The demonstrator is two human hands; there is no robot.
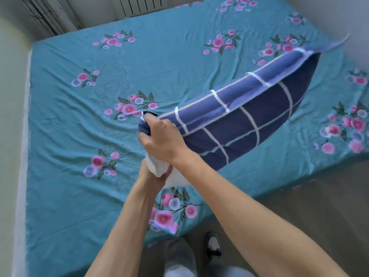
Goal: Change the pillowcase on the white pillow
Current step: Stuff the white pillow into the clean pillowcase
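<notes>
Above the teal floral bed sheet [65,120], the right hand [162,139] gripped the navy grid-patterned pillowcase [247,116]; the left hand's [153,175] fingers clutched the white pillow [157,166].

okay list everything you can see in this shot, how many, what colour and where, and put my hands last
pillowcase: one, navy with white grid lines, held up over the bed's right half
pillow: one, white, a corner poking out of the pillowcase's near end
sheet: one, teal with pink flower sprays, covering the bed
radiator: one, white, against the far wall
curtain: one, pale with dark streaks, far left corner
shoe: one seen, dark and white, on the floor at the bottom
right hand: one, grips the pillowcase's near end
left hand: one, grips the pillow corner
</notes>
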